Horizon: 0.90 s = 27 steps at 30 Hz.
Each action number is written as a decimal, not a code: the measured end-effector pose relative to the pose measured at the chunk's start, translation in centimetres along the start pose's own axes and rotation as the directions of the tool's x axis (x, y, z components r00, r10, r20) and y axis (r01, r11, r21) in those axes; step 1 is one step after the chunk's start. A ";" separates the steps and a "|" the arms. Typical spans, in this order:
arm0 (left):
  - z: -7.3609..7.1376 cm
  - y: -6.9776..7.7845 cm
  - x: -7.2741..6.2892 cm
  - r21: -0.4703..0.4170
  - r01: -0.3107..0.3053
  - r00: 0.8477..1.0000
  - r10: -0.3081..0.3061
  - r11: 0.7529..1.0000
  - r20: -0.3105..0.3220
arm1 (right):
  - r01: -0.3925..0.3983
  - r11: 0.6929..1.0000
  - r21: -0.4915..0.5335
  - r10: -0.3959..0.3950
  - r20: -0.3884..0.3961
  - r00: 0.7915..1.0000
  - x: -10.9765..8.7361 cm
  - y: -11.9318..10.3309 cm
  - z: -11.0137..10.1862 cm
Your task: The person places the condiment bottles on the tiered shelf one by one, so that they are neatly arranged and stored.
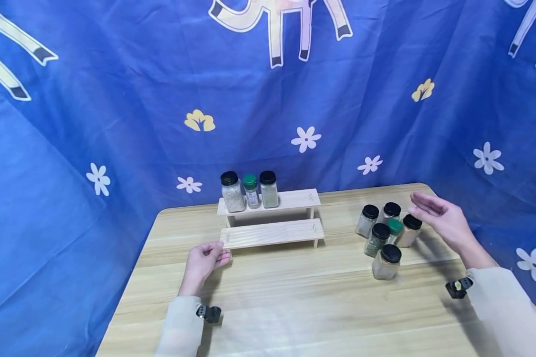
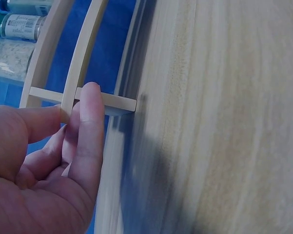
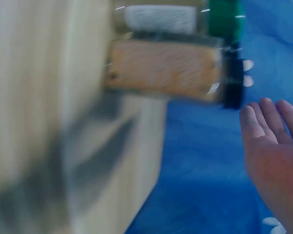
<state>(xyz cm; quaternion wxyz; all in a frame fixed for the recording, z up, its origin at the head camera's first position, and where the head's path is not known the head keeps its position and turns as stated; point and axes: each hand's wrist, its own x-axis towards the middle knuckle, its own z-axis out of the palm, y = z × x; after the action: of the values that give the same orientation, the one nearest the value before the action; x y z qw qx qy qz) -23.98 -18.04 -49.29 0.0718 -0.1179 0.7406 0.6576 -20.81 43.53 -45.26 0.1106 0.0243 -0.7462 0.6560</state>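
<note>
A pale wooden two-step rack stands toward the back of the table, with a lower shelf (image 1: 272,234) in front of an upper shelf (image 1: 295,199). My left hand (image 1: 203,260) pinches the left end of the lower shelf; in the left wrist view the thumb (image 2: 41,122) and fingers lie on opposite sides of its board. On the right, my right hand (image 1: 444,220) holds nothing, its fingers extended beside a black-capped jar (image 1: 408,237). In the right wrist view that jar (image 3: 163,67) shows orange-tan contents, and a gap separates it from the fingers.
Three spice jars stand on the upper shelf's left part, the middle one a green-capped jar (image 1: 251,192). Several more cluster at right, including a front black-capped jar (image 1: 385,265) and a green-capped one (image 1: 394,230). Behind the wooden table (image 1: 295,307) hangs a blue patterned cloth (image 1: 250,99).
</note>
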 end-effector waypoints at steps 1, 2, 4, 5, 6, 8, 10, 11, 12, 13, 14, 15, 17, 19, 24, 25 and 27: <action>0.0 0.0 0.0 0.003 0.001 1.000 -0.001 1.000 -0.001 | -0.010 1.000 0.005 0.010 0.010 1.000 -0.3 0.5 -0.1; 0.0 0.0 -0.1 0.002 0.001 1.000 -0.001 1.000 -0.001 | -0.015 1.000 -0.003 0.015 0.024 1.000 -0.6 0.9 -0.3; 0.0 0.1 -0.1 0.009 0.003 1.000 -0.003 1.000 -0.003 | -0.033 0.996 -0.078 0.036 0.032 0.999 -1.1 1.7 -0.5; 0.0 0.2 -0.1 0.013 0.003 1.000 -0.003 1.000 -0.004 | -0.043 0.990 -0.135 0.048 0.034 0.998 -1.3 2.0 -0.6; 0.0 0.2 -0.1 0.013 0.004 1.000 -0.004 1.000 -0.007 | -0.050 0.981 -0.190 0.057 0.033 0.998 -1.5 2.3 -0.6; -0.1 0.3 -0.1 0.009 0.005 1.000 -0.005 1.000 -0.006 | -0.067 0.955 -0.289 0.079 0.029 0.996 -1.9 3.0 -0.6; -0.1 0.2 -0.1 0.007 0.005 1.000 -0.005 1.000 -0.008 | -0.086 0.942 -0.325 0.102 0.034 0.994 -2.1 3.6 -0.5; -0.1 0.2 -0.1 0.001 0.004 1.000 -0.004 1.000 -0.007 | -0.096 0.939 -0.330 0.114 0.036 0.993 -2.2 3.9 -0.5; -0.1 0.1 -0.1 0.001 0.002 1.000 -0.002 1.000 -0.010 | -0.103 0.940 -0.326 0.122 0.040 0.992 -2.3 4.2 -0.4; 0.0 0.1 -0.1 0.003 0.000 1.000 0.000 1.000 -0.011 | -0.112 0.944 -0.311 0.133 0.049 0.990 -2.5 4.5 -0.3; 0.0 0.1 -0.1 0.005 -0.001 1.000 0.001 1.000 -0.012 | -0.120 0.948 -0.296 0.144 0.059 0.988 -2.6 4.7 -0.2; 0.0 0.0 -0.1 0.007 -0.002 1.000 0.002 1.000 -0.014 | -0.120 0.950 -0.288 0.145 0.067 0.987 -2.7 5.0 -0.1; 0.0 0.0 -0.1 0.008 -0.004 1.000 0.004 1.000 -0.016 | -0.128 0.949 -0.288 0.155 0.071 0.985 -2.9 5.5 0.0; 0.1 0.0 -0.1 0.011 -0.005 1.000 0.005 1.000 -0.018 | -0.133 0.951 -0.279 0.162 0.087 0.983 -3.1 6.0 0.0; 0.1 0.1 -0.2 0.010 0.001 1.000 -0.001 1.000 -0.012 | -0.134 0.951 -0.278 0.168 0.101 0.981 -3.3 6.7 -0.2; 0.1 0.1 -0.2 0.010 0.003 1.000 -0.003 1.000 -0.011 | -0.138 0.947 -0.291 0.172 0.092 0.981 -3.3 6.7 -0.2; 0.1 0.2 -0.3 0.013 0.008 1.000 -0.008 1.000 -0.011 | -0.154 0.930 -0.333 0.187 0.071 0.980 -3.4 6.7 -0.3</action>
<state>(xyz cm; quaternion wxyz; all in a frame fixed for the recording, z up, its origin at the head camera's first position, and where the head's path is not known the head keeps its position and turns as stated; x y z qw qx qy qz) -23.77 -17.87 -49.07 0.0711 -0.1239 0.7446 0.6520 -18.71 44.34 -52.44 0.0177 -0.0260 -0.8482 0.5288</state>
